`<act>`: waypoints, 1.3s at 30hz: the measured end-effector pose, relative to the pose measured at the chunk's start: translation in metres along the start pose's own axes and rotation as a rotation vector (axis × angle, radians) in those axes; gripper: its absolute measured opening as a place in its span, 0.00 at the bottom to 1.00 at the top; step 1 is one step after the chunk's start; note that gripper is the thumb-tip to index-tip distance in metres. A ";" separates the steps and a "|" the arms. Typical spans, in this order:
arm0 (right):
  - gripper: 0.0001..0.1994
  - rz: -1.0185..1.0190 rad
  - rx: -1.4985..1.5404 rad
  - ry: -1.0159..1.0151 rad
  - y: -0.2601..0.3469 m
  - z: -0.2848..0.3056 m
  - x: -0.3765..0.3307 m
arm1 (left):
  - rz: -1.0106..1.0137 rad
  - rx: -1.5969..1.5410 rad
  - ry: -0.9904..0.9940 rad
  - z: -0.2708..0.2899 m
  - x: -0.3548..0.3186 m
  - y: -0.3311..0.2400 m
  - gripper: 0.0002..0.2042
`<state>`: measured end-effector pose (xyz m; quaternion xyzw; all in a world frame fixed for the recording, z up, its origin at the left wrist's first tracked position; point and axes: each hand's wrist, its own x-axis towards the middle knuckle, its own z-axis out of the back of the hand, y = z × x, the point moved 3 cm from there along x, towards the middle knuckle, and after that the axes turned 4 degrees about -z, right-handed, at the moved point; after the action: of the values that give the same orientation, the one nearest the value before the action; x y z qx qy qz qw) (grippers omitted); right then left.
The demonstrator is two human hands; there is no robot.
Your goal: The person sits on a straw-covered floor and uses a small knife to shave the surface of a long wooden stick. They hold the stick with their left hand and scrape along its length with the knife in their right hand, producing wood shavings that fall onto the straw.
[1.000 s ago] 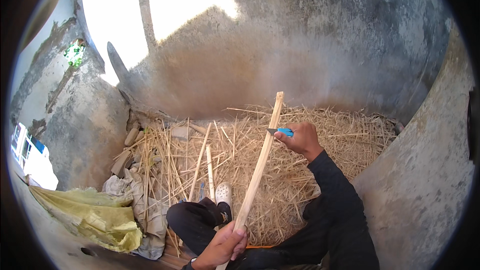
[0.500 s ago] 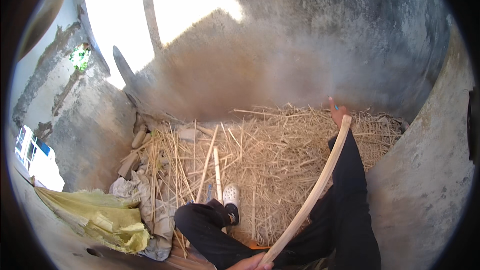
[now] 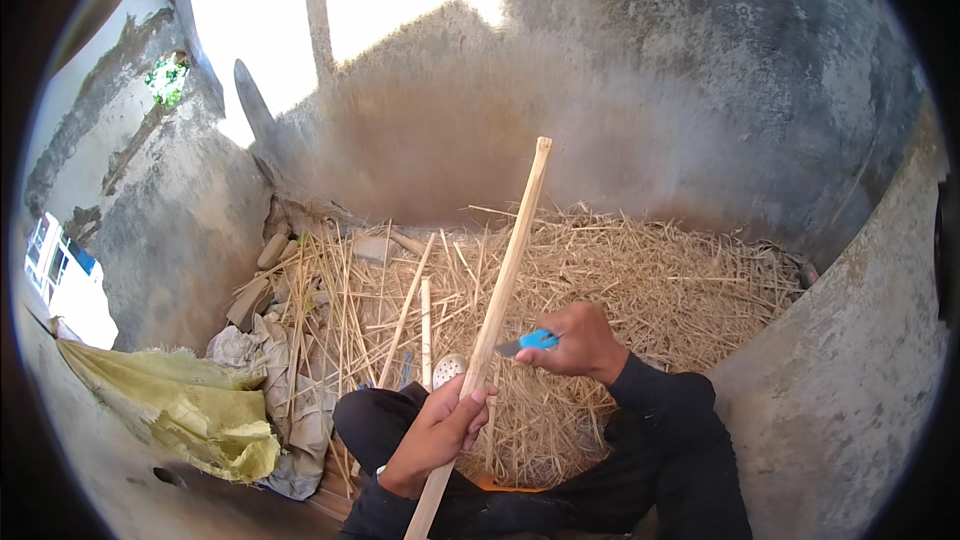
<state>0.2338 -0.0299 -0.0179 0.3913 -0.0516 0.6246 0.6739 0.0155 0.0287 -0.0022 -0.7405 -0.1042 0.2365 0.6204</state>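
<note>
My left hand (image 3: 437, 435) is closed round the lower part of a long, pale wooden stick (image 3: 512, 250), which stands tilted, its upper end leaning to the right. In my right hand (image 3: 582, 342) is a knife with a blue handle (image 3: 538, 339), gripped with the thumb along it. Its short grey blade (image 3: 508, 348) points left, close to the stick just above my left hand; I cannot tell whether the edge touches the wood. Below the hands are my dark-trousered legs and a white clog (image 3: 449, 370), partly hidden behind the stick.
Straw and shavings (image 3: 640, 280) cover the floor ahead. Two pale strips of wood (image 3: 426, 330) lie left of the stick. A torn yellow sack (image 3: 185, 405) is at the lower left. Concrete walls (image 3: 620, 120) stand at the back, left and right.
My right hand has come back from far ahead to beside the stick, bringing the knife. The stick has swung left and more upright, and my left hand has risen with it.
</note>
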 end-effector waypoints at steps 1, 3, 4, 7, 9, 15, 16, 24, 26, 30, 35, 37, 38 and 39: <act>0.35 0.027 -0.017 -0.013 0.003 -0.002 -0.001 | -0.011 -0.009 0.015 -0.003 0.000 0.000 0.16; 0.35 0.080 -0.041 -0.044 0.007 -0.007 -0.003 | -0.029 -0.020 0.041 -0.010 -0.003 -0.001 0.16; 0.35 0.027 -0.066 -0.067 0.002 -0.008 -0.001 | -0.017 0.004 0.030 -0.010 -0.004 -0.002 0.15; 0.35 -0.101 -0.108 -0.122 -0.022 -0.009 0.019 | 0.011 0.038 -0.017 -0.010 -0.008 -0.003 0.14; 0.35 -0.190 -0.138 -0.142 -0.033 -0.004 0.023 | 0.039 -0.006 -0.013 -0.015 -0.008 0.000 0.13; 0.36 -0.048 -0.094 -0.124 -0.004 -0.001 0.010 | -0.015 -0.276 0.097 -0.015 -0.003 0.008 0.12; 0.36 -0.138 -0.115 -0.135 -0.027 -0.004 0.015 | -0.005 -0.298 0.083 -0.015 -0.007 0.009 0.12; 0.36 0.082 -0.056 -0.087 0.013 -0.008 -0.003 | 0.039 -0.471 0.107 -0.016 -0.002 0.007 0.11; 0.36 0.022 -0.106 -0.067 0.007 -0.008 0.000 | 0.018 -0.386 0.120 -0.017 -0.006 0.011 0.11; 0.37 -0.234 -0.152 -0.136 -0.045 0.002 0.023 | 0.005 -0.243 0.101 -0.017 -0.007 0.009 0.12; 0.37 -0.005 -0.146 -0.045 -0.005 -0.008 0.001 | 0.001 -0.250 0.111 -0.017 -0.004 0.011 0.13; 0.36 -0.012 -0.188 -0.034 -0.008 -0.008 0.003 | 0.021 -0.227 0.103 -0.017 -0.010 0.012 0.13; 0.37 -0.124 -0.100 -0.174 -0.030 -0.007 0.012 | 0.025 -0.201 0.102 -0.019 -0.013 0.011 0.13; 0.37 -0.231 -0.142 -0.172 -0.055 0.000 0.022 | 0.033 -0.175 0.107 -0.020 -0.014 0.012 0.13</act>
<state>0.2865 -0.0073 -0.0310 0.3983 -0.1077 0.5017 0.7603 0.0115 0.0027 -0.0081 -0.8049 -0.0791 0.1968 0.5542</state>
